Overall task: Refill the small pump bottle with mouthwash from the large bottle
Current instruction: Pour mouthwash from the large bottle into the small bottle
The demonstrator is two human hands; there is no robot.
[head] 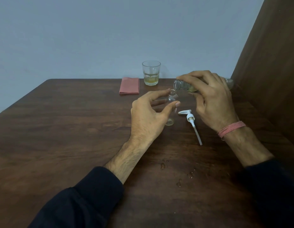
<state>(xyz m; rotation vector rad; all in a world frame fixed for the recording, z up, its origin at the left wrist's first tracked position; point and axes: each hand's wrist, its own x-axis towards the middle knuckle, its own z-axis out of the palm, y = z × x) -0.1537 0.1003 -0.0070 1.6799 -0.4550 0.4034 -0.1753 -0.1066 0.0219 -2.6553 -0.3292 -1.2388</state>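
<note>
Dark wooden table: left hand holds the probably light, tippy small pump bottle round its body while right hand grips the tilted large bottle.

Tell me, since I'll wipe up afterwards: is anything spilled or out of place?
Yes: several clear droplets lie on the near part of the table, well short of the small pump bottle, which suggests spilled liquid. Nothing else looks odd.

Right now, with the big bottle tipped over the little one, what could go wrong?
The mouth of the large bottle is wider than the narrow neck of the small bottle, so mouthwash may spill; droplets already dot the table. The left hand curls loosely round it, so it could tip.
</note>
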